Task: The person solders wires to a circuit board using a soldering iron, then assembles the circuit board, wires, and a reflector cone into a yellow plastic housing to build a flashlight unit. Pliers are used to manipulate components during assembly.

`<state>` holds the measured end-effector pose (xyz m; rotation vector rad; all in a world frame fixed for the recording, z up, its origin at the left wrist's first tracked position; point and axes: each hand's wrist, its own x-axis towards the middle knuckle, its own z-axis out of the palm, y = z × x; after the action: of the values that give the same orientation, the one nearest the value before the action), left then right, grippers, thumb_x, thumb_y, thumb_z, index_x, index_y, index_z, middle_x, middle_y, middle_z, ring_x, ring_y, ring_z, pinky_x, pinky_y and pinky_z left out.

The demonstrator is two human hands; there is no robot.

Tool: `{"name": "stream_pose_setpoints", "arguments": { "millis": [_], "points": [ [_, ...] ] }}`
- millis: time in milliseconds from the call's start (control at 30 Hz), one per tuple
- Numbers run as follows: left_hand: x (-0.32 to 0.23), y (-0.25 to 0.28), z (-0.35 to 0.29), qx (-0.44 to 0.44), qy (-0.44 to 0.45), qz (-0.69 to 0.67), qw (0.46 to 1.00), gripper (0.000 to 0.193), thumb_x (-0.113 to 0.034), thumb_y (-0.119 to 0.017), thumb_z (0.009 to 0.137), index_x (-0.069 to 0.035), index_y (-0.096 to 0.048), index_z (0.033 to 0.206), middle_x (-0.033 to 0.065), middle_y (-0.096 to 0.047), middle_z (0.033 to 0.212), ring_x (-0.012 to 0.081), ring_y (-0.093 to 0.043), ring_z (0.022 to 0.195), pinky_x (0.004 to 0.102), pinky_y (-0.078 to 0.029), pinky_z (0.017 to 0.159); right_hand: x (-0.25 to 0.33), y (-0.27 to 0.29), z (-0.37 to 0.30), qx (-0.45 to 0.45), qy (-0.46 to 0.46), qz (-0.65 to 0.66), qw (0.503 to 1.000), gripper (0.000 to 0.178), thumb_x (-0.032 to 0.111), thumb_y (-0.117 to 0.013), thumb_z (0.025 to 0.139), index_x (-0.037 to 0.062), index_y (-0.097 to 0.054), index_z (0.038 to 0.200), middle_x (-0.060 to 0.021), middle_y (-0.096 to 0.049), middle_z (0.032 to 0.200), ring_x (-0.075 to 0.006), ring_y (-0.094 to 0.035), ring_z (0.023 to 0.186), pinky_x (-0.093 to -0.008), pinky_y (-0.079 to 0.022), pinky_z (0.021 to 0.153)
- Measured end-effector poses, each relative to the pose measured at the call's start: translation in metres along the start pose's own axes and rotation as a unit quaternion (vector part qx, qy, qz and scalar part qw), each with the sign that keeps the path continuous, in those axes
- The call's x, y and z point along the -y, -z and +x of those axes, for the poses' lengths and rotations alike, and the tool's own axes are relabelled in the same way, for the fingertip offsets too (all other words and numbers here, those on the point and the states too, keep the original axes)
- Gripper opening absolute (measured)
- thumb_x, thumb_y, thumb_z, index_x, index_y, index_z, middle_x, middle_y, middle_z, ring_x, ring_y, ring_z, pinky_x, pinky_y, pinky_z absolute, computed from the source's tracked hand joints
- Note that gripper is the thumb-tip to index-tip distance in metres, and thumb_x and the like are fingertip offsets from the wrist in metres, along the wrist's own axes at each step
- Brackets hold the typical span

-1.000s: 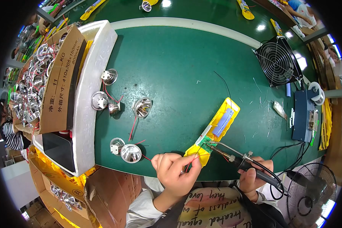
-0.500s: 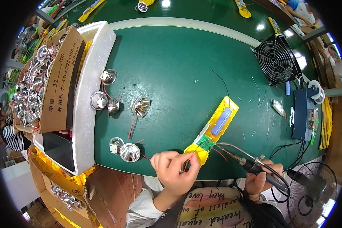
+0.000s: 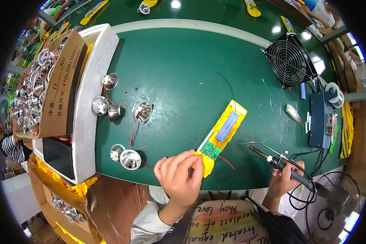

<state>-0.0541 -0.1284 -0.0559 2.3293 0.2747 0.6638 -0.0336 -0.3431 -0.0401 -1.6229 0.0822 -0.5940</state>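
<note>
On the green table [image 3: 183, 73] the left hand [image 3: 179, 177] pinches the near end of a yellow case [image 3: 223, 134], by its green board [image 3: 210, 149]. The right hand [image 3: 284, 179] grips a soldering iron [image 3: 272, 158], tip raised just right of the case. Silver reflectors [image 3: 130, 159] lie to the left.

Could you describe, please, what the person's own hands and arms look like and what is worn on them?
Both are bare: the left hand and the right hand wear no gloves, rings or watch that I can see. White sleeves are pushed back from the wrists; the right sleeve is mostly hidden. No markings show.
</note>
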Motion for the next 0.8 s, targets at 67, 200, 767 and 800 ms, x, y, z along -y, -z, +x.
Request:
{"name": "stream_pose_setpoints", "arguments": {
  "millis": [67,200,767,800],
  "points": [
    [0.001,-0.001,-0.001,0.0,0.003,0.0,1.0,0.012,-0.003,-0.065,0.062,-0.007,-0.059,0.071,0.0022,-0.061,0.081,0.0179,-0.054,0.072,0.0334,-0.036,0.076,-0.002,0.0,-0.001,-0.001,0.0,-0.005,1.0,0.023,0.014,-0.058,0.074,0.001,-0.039,0.076,-0.008,-0.046,0.059,-0.0091,-0.042,0.038,-0.0175,-0.035,0.036],
    [0.0,-0.001,-0.002,0.004,0.012,-0.003,1.0,0.012,-0.003,-0.065,0.062,-0.007,-0.059,0.071,0.0027,-0.062,0.081,0.0177,-0.055,0.073,0.0357,-0.036,0.078,-0.003,0.0,-0.001,-0.004,0.01,-0.016,1.0,0.023,0.013,-0.058,0.074,0.0012,-0.039,0.077,-0.0073,-0.045,0.059,-0.0092,-0.042,0.039,-0.0177,-0.035,0.036],
    [0.004,0.006,-0.006,0.009,-0.033,-0.031,0.999,0.014,-0.008,-0.067,0.062,-0.01,-0.061,0.074,0.0016,-0.055,0.088,0.0207,-0.052,0.083,0.0425,-0.033,0.085,0.018,-0.001,-0.004,0.008,0.012,0.001,1.0,0.027,0.019,-0.058,0.074,0.0003,-0.038,0.078,-0.009,-0.045,0.06,-0.0094,-0.042,0.038,-0.018,-0.036,0.035],
    [0.003,0.006,-0.006,0.011,-0.039,-0.024,0.999,0.014,-0.008,-0.067,0.062,-0.011,-0.061,0.074,0.0015,-0.054,0.089,0.0209,-0.052,0.083,0.0431,-0.032,0.085,0.025,-0.006,-0.006,0.014,0.009,-0.013,1.0,0.03,0.022,-0.059,0.074,0.0008,-0.038,0.077,-0.009,-0.045,0.06,-0.0092,-0.042,0.038,-0.0179,-0.036,0.035]
  ]
}}
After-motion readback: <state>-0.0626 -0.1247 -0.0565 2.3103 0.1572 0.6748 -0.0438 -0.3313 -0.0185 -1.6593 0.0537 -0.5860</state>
